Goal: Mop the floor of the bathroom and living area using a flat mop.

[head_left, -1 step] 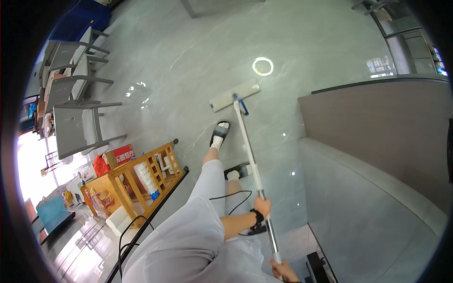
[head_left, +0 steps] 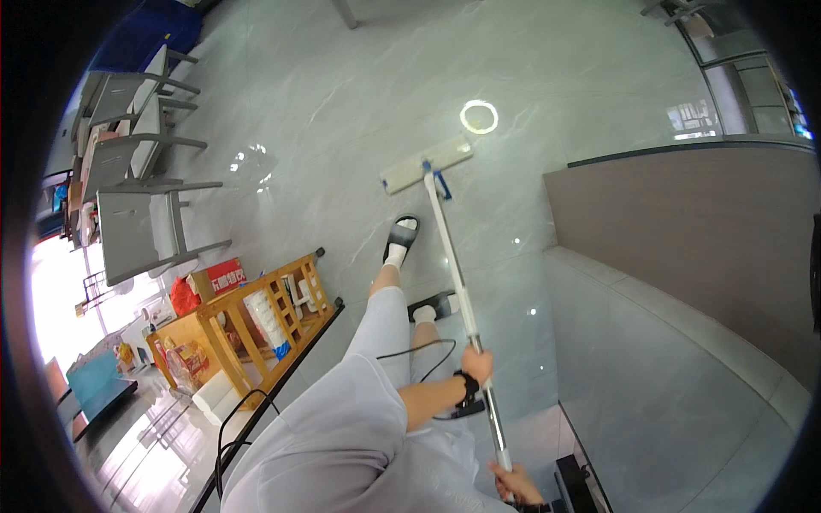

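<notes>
A flat mop stretches from my hands to the tiled floor, with a white handle section and a shiny metal one nearer me. Its long pale head lies flat on the floor, a blue clip at the joint. My left hand, a black watch on its wrist, is closed round the handle about midway. Lower down, close to the bottom edge, my right hand grips the handle's end, its fingers partly visible. My feet in dark slides stand left of the handle, just behind the head.
Grey chairs line the left side. Nearer, a wooden shelf cart holds boxes and packages. A brown panel and a grey tiled ledge bound the right. A black cable hangs close to my body.
The mop head has shifted very slightly away from me, and both hands have moved forward a little with the handle. Otherwise the scene is the same.
</notes>
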Motion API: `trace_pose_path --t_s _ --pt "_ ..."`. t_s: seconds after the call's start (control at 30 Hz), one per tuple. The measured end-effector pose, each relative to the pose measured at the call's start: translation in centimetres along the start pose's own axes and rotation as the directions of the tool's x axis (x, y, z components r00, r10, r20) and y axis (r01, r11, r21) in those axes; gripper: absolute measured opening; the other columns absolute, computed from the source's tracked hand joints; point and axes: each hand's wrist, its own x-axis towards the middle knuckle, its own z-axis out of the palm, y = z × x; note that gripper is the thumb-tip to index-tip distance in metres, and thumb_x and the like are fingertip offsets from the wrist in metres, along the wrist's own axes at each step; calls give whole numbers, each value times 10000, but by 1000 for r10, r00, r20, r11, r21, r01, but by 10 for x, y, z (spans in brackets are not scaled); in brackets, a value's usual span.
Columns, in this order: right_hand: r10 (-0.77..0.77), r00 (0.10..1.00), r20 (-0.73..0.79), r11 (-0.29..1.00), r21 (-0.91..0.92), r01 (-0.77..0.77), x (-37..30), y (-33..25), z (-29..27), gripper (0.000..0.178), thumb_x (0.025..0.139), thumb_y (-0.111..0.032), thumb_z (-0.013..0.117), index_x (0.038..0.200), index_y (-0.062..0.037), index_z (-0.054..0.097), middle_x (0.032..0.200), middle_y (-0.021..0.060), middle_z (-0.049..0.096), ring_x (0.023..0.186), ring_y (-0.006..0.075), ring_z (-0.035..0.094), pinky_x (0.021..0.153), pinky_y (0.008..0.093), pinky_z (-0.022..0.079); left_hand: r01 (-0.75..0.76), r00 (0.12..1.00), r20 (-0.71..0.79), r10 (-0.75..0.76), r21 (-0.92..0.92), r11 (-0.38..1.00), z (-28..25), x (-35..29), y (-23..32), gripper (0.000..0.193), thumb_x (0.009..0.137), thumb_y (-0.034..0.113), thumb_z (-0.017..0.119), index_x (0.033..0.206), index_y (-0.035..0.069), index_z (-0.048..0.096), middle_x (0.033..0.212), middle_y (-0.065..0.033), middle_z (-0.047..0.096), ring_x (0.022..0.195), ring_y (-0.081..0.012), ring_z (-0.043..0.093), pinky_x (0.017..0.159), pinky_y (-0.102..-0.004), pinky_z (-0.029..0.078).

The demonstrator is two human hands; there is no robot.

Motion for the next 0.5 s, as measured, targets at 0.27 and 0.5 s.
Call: trace_pose_path --t_s 0.27,0.5 --pt "-326 945 29 945 -15 327 9 -215 33 468 837 -450 571 583 -77 446 429 18 428 311 111 409 301 259 302 -72 987 126 103 -232 970 -52 154 194 183 693 93 495 574 -46 500 489 -162 545 446 -279 596 424 -395 484" --pt "-465 869 170 882 171 439 -15 -409 126 396 864 -434 538 720 -84 420 478 -21 373 348 81 335 344 251 297 -108 970 187 158 -252 962 -152 305 353 156 699 86 541 689 -67 515 505 -153 511 412 -264 530 381 -403 439"
